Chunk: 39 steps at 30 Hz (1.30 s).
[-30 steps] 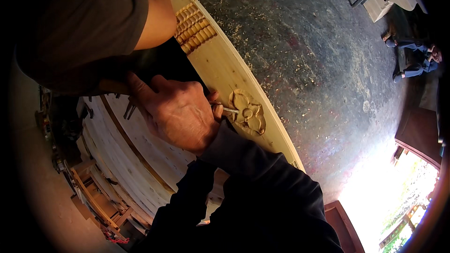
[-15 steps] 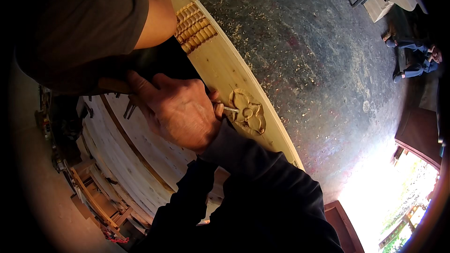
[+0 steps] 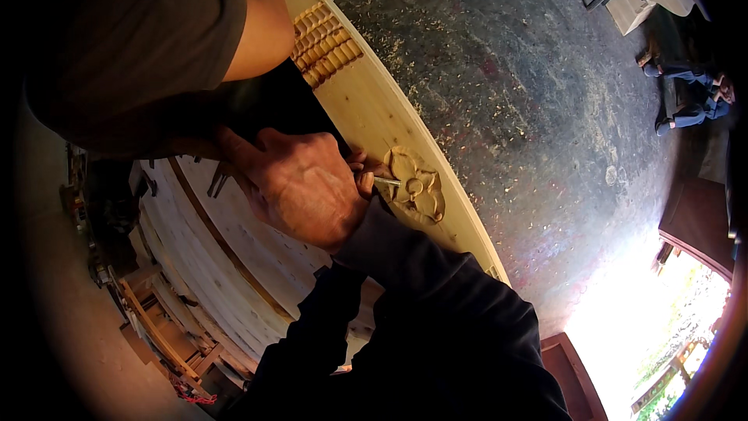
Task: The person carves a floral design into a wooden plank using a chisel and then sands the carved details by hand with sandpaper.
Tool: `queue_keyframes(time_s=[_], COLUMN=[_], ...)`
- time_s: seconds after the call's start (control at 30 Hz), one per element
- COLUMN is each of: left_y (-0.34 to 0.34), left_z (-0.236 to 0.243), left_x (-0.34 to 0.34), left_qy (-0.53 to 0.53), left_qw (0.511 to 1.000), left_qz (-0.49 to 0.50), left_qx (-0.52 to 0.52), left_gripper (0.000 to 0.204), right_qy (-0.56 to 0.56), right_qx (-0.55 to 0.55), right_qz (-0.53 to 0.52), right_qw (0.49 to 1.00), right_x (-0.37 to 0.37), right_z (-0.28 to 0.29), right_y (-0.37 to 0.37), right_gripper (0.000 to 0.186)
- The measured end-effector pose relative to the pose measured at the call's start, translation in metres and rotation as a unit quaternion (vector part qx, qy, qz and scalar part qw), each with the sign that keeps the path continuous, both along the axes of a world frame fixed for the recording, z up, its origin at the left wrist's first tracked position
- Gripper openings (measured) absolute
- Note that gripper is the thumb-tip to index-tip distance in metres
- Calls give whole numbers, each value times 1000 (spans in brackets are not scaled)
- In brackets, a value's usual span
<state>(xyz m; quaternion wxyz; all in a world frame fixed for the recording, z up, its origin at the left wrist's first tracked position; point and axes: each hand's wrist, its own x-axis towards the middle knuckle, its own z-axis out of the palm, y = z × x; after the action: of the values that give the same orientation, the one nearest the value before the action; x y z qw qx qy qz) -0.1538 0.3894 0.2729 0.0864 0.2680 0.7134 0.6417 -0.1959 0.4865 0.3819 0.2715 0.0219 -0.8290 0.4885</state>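
A carved flower (image 3: pixel 415 206) with a round centre stands in relief on a long pale wooden board (image 3: pixel 366 118). The thin metal blade of a carving chisel (image 3: pixel 387 181) rests on the flower beside its centre. My right hand (image 3: pixel 304 187) is closed, back upward, around the chisel behind the blade; its palm side is hidden. The left forearm passes under the right one. Of my left hand (image 3: pixel 363 181) only fingertips show past the right wrist, pinched on the blade close to the flower.
At left a co-worker's bare arm (image 3: pixel 269 27) leans over the board, near carved ribbed rows (image 3: pixel 326 47). Wood chips litter the dark floor (image 3: pixel 514 93). Pale planks (image 3: pixel 210 242) lie at lower left. A seated person (image 3: pixel 689 113) is far right, by a bright doorway (image 3: pixel 623 327).
The whole view has shifted very slightly. Both hands and the chisel stay at the flower, and slightly more of my left fingertips shows.
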Motion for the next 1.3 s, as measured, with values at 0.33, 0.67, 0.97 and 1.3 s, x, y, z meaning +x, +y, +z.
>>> queue_keyframes(time_s=[0.33,0.67,0.97,1.3], left_y=[8,4,-1,-1], left_z=[0,1,0,5], left_x=[-14,-3,5,-15], left_qy=[6,8,8,14], left_qw=[1000,1000,1000,1000], left_qz=[0,0,0,5], left_qx=[11,6,0,11], left_gripper=[25,26,27,28], right_qy=[-9,-38,-30,10], right_qx=[20,12,7,100], right_qz=[-17,2,-10,3], right_qw=[1000,999,999,995], right_x=[-3,-5,-3,6], right_z=[-9,-10,-13,-7], right_y=[-7,-6,-3,-27], right_gripper=[46,44,43,54])
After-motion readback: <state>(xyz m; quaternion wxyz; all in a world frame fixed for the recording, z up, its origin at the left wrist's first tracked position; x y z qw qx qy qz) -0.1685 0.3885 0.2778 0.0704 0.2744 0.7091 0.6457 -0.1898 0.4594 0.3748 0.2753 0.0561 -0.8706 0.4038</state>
